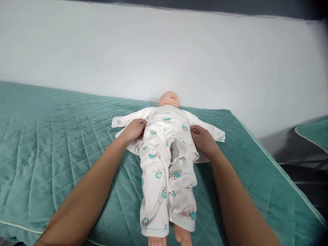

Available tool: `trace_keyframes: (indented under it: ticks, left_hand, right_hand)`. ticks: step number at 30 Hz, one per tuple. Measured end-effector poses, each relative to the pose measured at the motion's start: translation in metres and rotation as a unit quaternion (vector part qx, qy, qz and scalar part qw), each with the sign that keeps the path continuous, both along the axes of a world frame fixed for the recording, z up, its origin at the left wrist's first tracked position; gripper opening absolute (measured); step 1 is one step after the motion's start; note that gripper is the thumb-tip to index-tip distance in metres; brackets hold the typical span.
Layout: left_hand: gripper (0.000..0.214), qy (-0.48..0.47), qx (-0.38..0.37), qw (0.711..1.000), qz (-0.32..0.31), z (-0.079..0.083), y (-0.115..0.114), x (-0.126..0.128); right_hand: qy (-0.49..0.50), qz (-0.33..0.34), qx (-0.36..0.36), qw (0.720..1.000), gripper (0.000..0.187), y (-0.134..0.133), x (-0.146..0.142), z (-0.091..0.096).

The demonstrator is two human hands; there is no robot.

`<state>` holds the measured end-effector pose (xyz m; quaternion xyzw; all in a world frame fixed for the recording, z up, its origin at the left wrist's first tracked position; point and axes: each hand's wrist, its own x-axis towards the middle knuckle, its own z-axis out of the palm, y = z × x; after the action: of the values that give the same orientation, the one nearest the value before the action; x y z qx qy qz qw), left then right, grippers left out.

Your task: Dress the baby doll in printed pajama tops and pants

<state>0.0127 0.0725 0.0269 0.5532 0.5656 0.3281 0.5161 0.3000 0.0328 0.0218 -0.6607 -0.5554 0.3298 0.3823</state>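
A baby doll lies on its back, its head by the wall and its bare feet toward me. White printed baby trousers cover its legs and reach high up the torso, with a split at the crotch. Beneath them spreads a white long-sleeved baby top, both sleeves stretched outward. My left hand is closed at the left edge of the trousers, by the waist. On the opposite side, my right hand pinches the right edge. Some fingertips are hidden behind the cloth.
A green quilted cover with pale piping lies under the doll. Behind it rises a white wall. At the far right stands another green-covered surface, beyond a dark gap past the bed's right edge.
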Motion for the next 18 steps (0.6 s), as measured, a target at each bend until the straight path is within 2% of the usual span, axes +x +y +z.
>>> trace_keyframes:
  ticks: [4, 7, 12, 18]
  left_hand:
    - [0.007, 0.004, 0.013, 0.999, -0.032, 0.0026, -0.0013, -0.0012]
    - [0.017, -0.03, 0.002, 0.996, -0.081, 0.0037, -0.0013, -0.0038]
    - [0.033, -0.078, -0.005, 0.989, -0.128, -0.0009, 0.0024, -0.007]
    - [0.042, -0.119, -0.021, 0.984, -0.132, -0.0029, 0.0009, -0.0084]
  right_hand:
    - [-0.041, 0.049, 0.017, 0.998, 0.007, 0.0018, 0.0022, -0.0021]
    - [-0.028, 0.091, -0.006, 0.995, 0.007, -0.0012, 0.0021, 0.0032]
    - [0.07, 0.126, -0.038, 0.989, 0.011, -0.0058, 0.0013, 0.0052]
    - [0.223, 0.078, -0.059, 0.97, 0.018, -0.0074, -0.003, 0.003]
